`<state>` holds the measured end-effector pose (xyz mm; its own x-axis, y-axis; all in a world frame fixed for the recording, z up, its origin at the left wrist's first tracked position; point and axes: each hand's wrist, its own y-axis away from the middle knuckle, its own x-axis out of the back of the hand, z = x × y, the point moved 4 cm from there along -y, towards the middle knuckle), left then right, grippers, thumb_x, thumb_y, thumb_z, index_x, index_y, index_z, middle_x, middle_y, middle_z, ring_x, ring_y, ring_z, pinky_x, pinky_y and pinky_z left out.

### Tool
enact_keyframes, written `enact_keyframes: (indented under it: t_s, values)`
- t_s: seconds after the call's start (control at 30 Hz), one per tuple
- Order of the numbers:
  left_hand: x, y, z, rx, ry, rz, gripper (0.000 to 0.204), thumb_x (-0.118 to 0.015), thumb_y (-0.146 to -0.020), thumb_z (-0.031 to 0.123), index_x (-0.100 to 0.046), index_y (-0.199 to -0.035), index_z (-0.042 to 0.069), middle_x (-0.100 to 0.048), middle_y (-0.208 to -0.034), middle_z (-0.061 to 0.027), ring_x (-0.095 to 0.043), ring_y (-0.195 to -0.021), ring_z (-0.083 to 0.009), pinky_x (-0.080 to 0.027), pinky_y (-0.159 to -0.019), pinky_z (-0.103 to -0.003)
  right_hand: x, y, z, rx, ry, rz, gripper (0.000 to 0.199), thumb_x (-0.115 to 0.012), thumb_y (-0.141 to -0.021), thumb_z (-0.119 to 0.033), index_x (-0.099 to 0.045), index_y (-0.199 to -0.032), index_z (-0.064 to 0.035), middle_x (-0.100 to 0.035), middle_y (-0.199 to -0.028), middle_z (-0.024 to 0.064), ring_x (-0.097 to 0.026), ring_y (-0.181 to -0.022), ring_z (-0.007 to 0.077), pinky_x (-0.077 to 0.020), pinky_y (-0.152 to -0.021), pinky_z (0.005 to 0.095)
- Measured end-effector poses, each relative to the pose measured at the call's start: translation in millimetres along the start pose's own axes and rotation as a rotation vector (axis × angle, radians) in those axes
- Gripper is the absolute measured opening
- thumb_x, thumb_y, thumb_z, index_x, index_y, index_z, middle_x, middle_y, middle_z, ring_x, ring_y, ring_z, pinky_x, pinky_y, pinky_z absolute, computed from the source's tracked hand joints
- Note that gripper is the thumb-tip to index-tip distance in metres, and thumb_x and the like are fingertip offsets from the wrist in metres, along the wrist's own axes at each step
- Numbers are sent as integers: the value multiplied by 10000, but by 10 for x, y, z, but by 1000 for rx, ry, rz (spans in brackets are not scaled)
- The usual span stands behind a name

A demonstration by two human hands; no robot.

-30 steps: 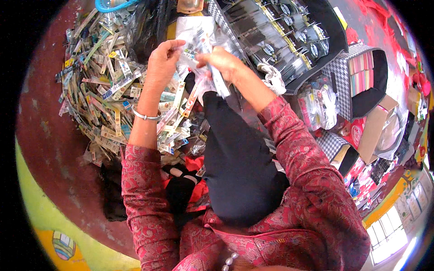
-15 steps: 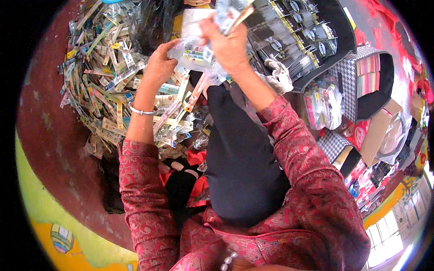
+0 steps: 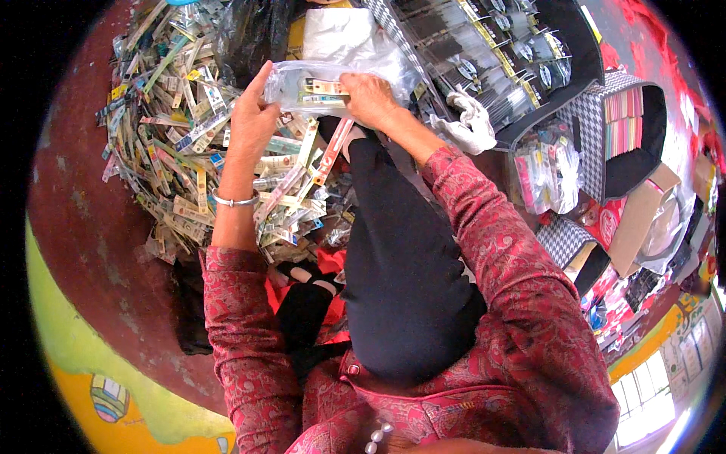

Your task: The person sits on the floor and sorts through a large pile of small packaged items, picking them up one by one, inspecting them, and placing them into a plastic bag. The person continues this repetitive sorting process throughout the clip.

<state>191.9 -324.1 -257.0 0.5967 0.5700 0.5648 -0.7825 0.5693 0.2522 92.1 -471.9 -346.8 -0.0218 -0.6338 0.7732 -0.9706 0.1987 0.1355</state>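
A clear plastic bag [image 3: 283, 79] is stretched between my two hands above my knee. My left hand [image 3: 253, 117] grips the bag's left edge, its index finger pointing up along the plastic. At the bag's middle, my right hand [image 3: 367, 98] is closed on a small bundle of printed packets [image 3: 321, 88], fingers curled over their right end. The packets lie within the bag's outline; whether the fingers are inside the plastic or outside it I cannot tell. A large heap of narrow printed strip packets [image 3: 181, 136] spreads beside and below my left hand.
A white stack [image 3: 338, 34] and a black plastic bag [image 3: 253, 34] lie beyond my hands. To the right are a dark case of clear packs [image 3: 484, 53], a white cloth [image 3: 467, 125], houndstooth boxes [image 3: 590, 144] and a cardboard piece [image 3: 639, 227].
My right hand has come down from above the bag, bringing the bundle to the bag's middle. The bag is now drawn out wider, and my left hand has shifted slightly left.
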Motion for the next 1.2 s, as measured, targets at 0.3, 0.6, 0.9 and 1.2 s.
enact_keyframes:
  t_s: [0.3,0.6,0.9,1.2]
  values:
    - [36,241,300,-104,-349,8,634,-486,-669,-94,-390,-1253,135,-525,-1133,-105,-492,-617,-164,-431,-636,-257,281,49,-138,-111,377,-94,156,-508,-715,-127,-613,-782,-34,-614,-753,153,-622,-698,264,-496,-579,364]
    - [-158,393,186,-160,-295,25,632,-511,-658,-79,-404,-1238,149,-500,-1155,-127,-549,-707,-225,-446,-691,-298,-33,221,-126,-49,422,-173,136,-505,-719,-139,-587,-773,-44,-600,-727,135,-610,-675,263,-479,-553,389]
    - [-179,439,158,30,-257,-6,675,-556,-647,-14,-381,-1262,204,-576,-849,-130,-517,-596,-197,-439,-630,-298,-119,523,-202,63,380,-228,149,-526,-698,-175,-632,-744,-80,-599,-766,121,-593,-743,257,-456,-626,391]
    - [-288,439,232,-148,-257,2,658,-498,-621,-40,-417,-1236,181,-549,-785,-135,-475,-587,-197,-424,-619,-308,306,571,-7,-161,269,-69,213,-572,-721,-221,-600,-848,-52,-552,-846,177,-562,-789,322,-449,-667,413]
